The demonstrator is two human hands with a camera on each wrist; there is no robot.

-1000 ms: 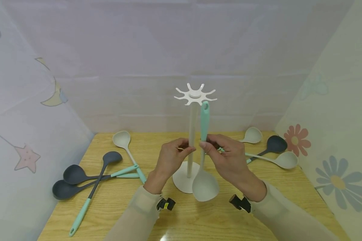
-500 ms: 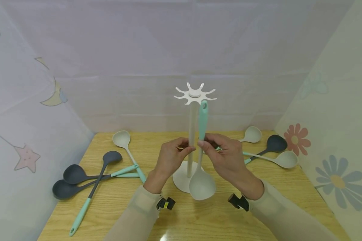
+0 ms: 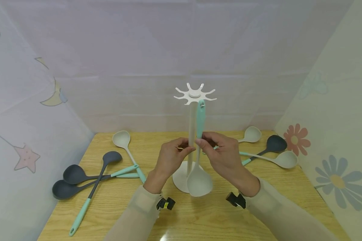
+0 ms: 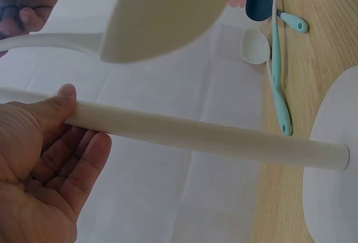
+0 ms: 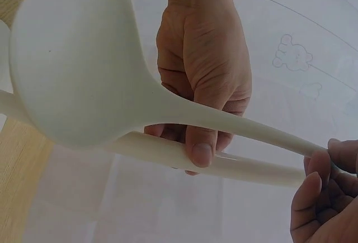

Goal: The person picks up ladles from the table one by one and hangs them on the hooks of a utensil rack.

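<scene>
Leftward and slightly upward is how the pale ladle has moved since a second ago, and the right grip has travelled with it. Thumb and fingers of that grip pinch the ladle's neck just below its mint handle; the ladle is nearly upright, bowl down, just right of the pole in the centre of the frame. At the handle's top, a pale hook tip now shows at the hole, at the front edge of the white hook ring.

The left grip stays where it was, thumb and fingers closed about the pole, which rises from a round white base partly behind the ladle's bowl.

Farther out on the wood-grain worktop, the other utensils keep their places. At left, a dark ladle lies across two more dark ladles, with a white ladle above, its handle running down to the left forearm. At right, a white ladle crosses a dark ladle, and another white ladle lies near the back edge.
</scene>
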